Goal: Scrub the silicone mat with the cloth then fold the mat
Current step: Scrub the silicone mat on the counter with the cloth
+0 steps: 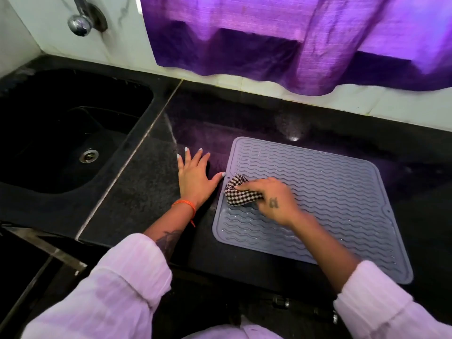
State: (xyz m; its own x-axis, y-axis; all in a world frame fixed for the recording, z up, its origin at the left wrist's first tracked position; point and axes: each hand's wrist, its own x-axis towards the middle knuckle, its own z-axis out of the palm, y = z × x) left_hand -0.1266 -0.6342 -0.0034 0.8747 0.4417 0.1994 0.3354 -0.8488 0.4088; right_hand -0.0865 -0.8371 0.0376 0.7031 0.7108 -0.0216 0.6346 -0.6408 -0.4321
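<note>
A grey silicone mat (pixel 330 192) with wavy ridges lies flat on the black countertop (pixel 146 192). My right hand (pixel 274 199) grips a bunched black-and-white checked cloth (pixel 238 192) and presses it on the mat's left part, near its left edge. My left hand (pixel 194 174) lies flat on the counter just left of the mat, fingers spread, the thumb tip reaching the mat's left edge.
A black sink (pixel 61 133) with a metal drain (pixel 88 155) is sunk into the counter at the left, with a chrome tap (pixel 79 23) on the wall above. A purple curtain (pixel 293 37) hangs behind the counter. The counter's front edge runs below the mat.
</note>
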